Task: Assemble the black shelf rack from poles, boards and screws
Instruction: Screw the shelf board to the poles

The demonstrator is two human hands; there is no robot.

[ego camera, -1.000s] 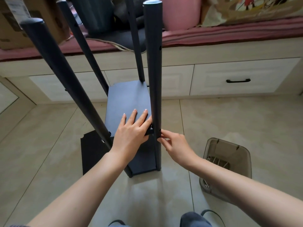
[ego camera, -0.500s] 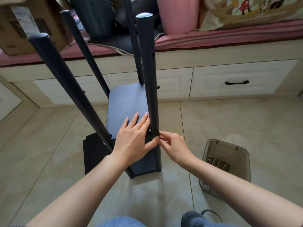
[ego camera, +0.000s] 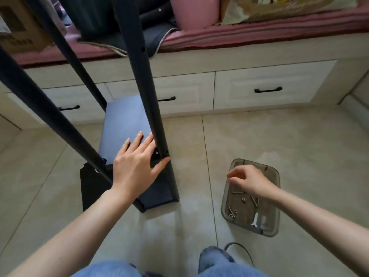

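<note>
In the middle of the frame, the left hand (ego camera: 135,166) lies flat on the upper board (ego camera: 123,124) of the black shelf rack, its fingers straight and spread, fingertips pointing toward the top of the picture. Its thumb stretches to the right and touches the nearest pole (ego camera: 147,92), close to a small screw hole in the pole. The hand grasps nothing; it only presses on the board.

To the lower right, the right hand (ego camera: 249,180) hovers over a clear plastic tray (ego camera: 275,196) that sits on the tiled floor (ego camera: 279,140), well apart from the rack. Its fingers are loosely curled, with thumb and fingertips drawn near each other; whether they pinch something small cannot be told from here. Inside the tray lie several screws (ego camera: 237,192), a few small nuts and a little white wrench (ego camera: 255,218).

The rack stands on the floor left of centre, with a lower board (ego camera: 157,194) under the upper one. Another pole (ego camera: 46,116) slants from the upper left edge down to the near left corner of the rack, and a third (ego camera: 79,64) rises behind it. Beside the rack, lower left, a loose black board (ego camera: 91,184) lies flat on the floor. Across the top runs a white cabinet (ego camera: 259,84) with black drawer handles.
</note>
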